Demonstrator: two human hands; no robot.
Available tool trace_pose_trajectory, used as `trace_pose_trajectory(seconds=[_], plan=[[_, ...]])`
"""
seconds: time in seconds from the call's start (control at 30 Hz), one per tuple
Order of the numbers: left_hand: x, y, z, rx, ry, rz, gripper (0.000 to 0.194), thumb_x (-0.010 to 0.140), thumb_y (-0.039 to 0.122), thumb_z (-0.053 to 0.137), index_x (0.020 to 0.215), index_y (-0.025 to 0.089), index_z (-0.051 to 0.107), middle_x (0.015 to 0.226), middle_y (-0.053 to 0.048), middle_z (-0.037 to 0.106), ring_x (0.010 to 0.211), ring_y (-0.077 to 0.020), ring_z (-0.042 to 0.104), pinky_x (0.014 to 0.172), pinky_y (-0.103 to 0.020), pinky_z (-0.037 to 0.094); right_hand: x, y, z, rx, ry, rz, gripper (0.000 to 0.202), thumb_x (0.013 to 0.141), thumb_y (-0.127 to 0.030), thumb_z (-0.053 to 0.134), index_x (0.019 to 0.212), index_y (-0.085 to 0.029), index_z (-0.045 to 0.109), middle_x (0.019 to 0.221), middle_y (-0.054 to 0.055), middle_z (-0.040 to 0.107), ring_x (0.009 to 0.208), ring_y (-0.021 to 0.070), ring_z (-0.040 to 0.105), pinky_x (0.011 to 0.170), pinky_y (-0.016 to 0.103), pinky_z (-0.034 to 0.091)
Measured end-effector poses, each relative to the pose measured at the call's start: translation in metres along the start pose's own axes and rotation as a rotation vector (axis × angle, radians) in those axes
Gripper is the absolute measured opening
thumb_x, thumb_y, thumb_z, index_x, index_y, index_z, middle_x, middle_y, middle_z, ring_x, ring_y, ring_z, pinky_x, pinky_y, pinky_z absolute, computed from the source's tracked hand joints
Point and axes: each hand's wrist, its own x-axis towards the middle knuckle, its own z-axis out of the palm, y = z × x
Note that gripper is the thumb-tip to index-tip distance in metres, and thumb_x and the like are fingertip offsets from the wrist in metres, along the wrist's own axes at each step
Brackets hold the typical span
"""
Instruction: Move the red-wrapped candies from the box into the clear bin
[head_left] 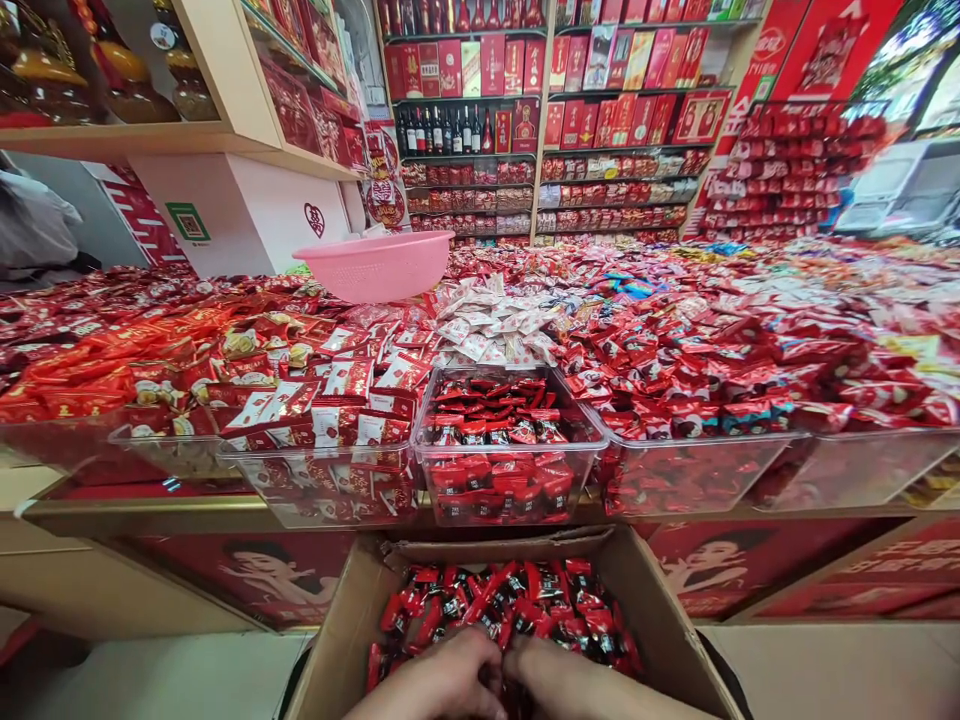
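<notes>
An open cardboard box stands below the counter edge, full of small red-and-black wrapped candies. Both hands reach into it at the near side, close together. My left hand has its fingers curled down among the candies; what lies in them is hidden. Beside it, my right hand dips into the pile, and its fingertips are out of sight. Straight ahead on the counter is a clear plastic bin, partly filled with the same kind of red-and-black packets.
More clear bins of wrapped sweets flank it, one with red-and-white packets on the left and another with red packets on the right. A pink plastic basket rests on the sweets behind. Shelves with bottles and red boxes line the back.
</notes>
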Motion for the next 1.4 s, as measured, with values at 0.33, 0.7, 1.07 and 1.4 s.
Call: trace_pose_trajectory(seconds=[0.33,0.7,1.07,1.4], plan=[[0.016,0.014,-0.017,-0.516,0.303,0.078,0.009,0.072,0.028,0.048,0.076,0.02,0.046,0.057,0.007,0.046,0.053,-0.0091,0.041,0.052,-0.018,0.029,0.031,-0.009,-0.036,0.287,0.106,0.067,0.027,0.053,-0.01,0.055,0.079,-0.017,0.052,0.074,0.0,0.057,0.067,0.0139,0.053,0.063,0.027,0.041],[0.0,0.04,-0.004,-0.755,-0.185,0.068,0.029,0.07,0.023,0.056,0.098,0.017,0.053,0.055,0.008,0.043,0.046,-0.0046,0.033,0.048,-0.014,0.026,0.018,-0.032,-0.032,1.302,0.011,0.32,0.014,0.062,-0.018,0.061,0.071,-0.015,0.052,0.067,-0.002,0.057,0.06,0.0079,0.054,0.059,0.021,0.042],[-0.001,0.026,-0.007,-0.714,-0.094,0.036,0.034,0.06,0.023,0.063,0.094,0.019,0.056,0.076,0.002,0.06,0.074,-0.0137,0.052,0.073,-0.025,0.037,0.023,-0.022,-0.029,0.899,0.043,0.254,0.023,0.068,-0.035,0.054,0.079,-0.014,0.051,0.071,0.001,0.056,0.059,0.0096,0.053,0.049,0.02,0.04],[0.004,0.028,-0.016,-0.966,0.142,0.028,0.025,0.059,0.018,0.065,0.08,0.017,0.052,0.077,0.001,0.061,0.071,-0.0122,0.055,0.069,-0.024,0.04,0.024,-0.012,-0.025,0.405,0.062,0.104,0.023,0.063,-0.036,0.059,0.069,-0.015,0.05,0.064,-0.002,0.054,0.058,0.0092,0.049,0.055,0.02,0.039]])
